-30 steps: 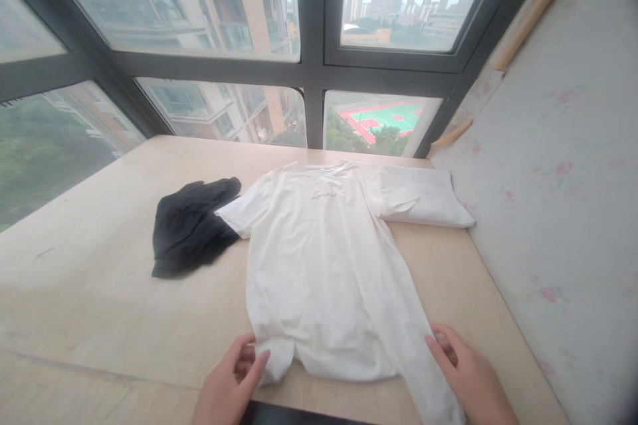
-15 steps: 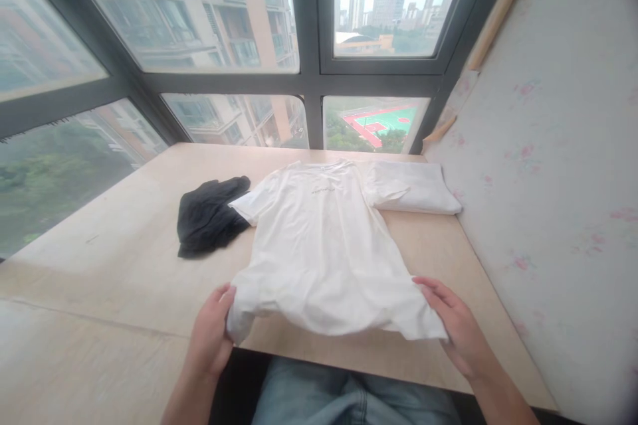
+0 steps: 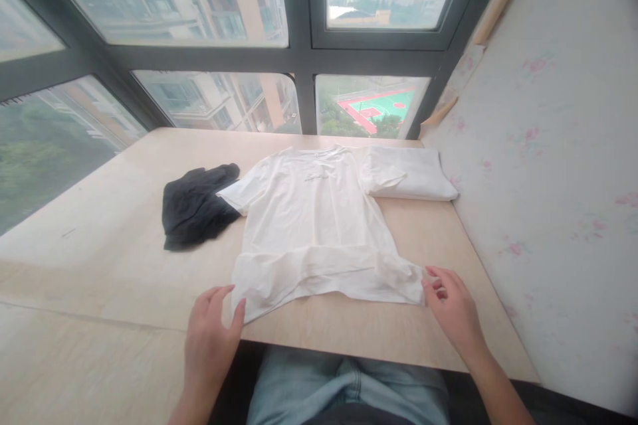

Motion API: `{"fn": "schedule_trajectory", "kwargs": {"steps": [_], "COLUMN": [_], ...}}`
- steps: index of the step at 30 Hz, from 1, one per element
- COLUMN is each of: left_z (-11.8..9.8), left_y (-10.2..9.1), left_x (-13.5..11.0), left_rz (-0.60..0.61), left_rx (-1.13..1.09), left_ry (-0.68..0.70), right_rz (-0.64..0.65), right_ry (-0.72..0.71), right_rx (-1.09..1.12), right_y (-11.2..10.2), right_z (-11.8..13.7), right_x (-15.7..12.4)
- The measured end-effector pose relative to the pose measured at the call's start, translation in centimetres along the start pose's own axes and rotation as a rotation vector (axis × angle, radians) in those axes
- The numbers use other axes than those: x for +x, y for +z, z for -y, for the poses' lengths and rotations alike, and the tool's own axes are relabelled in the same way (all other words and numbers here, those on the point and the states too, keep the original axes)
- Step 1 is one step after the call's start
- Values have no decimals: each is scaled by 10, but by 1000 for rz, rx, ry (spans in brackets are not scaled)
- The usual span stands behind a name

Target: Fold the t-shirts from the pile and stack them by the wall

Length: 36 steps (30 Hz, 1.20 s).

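From the head view, we see the white T-shirt lying front up on the wooden surface, its collar towards the window and its hem towards us. Its long axis runs from the window to our side; the sleeves point sideways, the left one against the black garment, the right one over the folded white cloth. Our left hand has thumb and fingers parted at the left hem corner. Our right hand meets the right corner with bent fingers; we cannot tell whether they pinch it.
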<state>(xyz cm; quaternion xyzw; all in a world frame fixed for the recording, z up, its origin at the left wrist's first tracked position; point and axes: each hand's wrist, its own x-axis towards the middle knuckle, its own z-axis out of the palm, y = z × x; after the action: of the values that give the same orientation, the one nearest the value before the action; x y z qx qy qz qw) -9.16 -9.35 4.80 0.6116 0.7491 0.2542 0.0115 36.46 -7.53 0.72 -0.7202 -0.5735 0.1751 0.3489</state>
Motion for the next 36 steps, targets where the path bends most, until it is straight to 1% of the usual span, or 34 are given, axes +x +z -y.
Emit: {"fn": "schedule_trajectory", "kwargs": {"steps": [1,2,3,5,8,11,15,18,24,26,30,33,36], "left_z": [-5,-8,-9,-8,0,6,11,13,13,14,18,22,27], "left_y": [-1,-1,0,4,10,12,10,5,-5,-7,-7,-9,-17], "left_x": [-6,-10,-13,-14,-10,-3,1,2,1,-1,-6,-8,-6], "left_rz": [1,19,47,128,258,345,402,421,419,409,387,403,427], "left_rx": [9,6,-3,-15,1,33,49,66,159,200,250,243,228], "left_ry": [29,45,51,43,39,101,186,191,57,10,-71,-102,-170], "right_rz": [-47,-68,-61,7,118,166,133,133,204,189,111,98,85], "right_ry": [-72,-144,-213,-323,-396,-434,-424,-418,-494,-501,-492,-424,-231], "right_rx": [-33,-55,-69,-88,-145,-182,-155,-142,-131,-129,-104,-63,-47], "right_y": [-1,-1,-1,2,9,14,17,17,10,10,13,11,1], "right_z": [3,6,8,8,-3,-17,-28,-30,-34,-36,-37,-31,-18], "right_x": [-4,-6,-8,-10,-9,-6,-3,-2,-1,0,1,2,3]}}
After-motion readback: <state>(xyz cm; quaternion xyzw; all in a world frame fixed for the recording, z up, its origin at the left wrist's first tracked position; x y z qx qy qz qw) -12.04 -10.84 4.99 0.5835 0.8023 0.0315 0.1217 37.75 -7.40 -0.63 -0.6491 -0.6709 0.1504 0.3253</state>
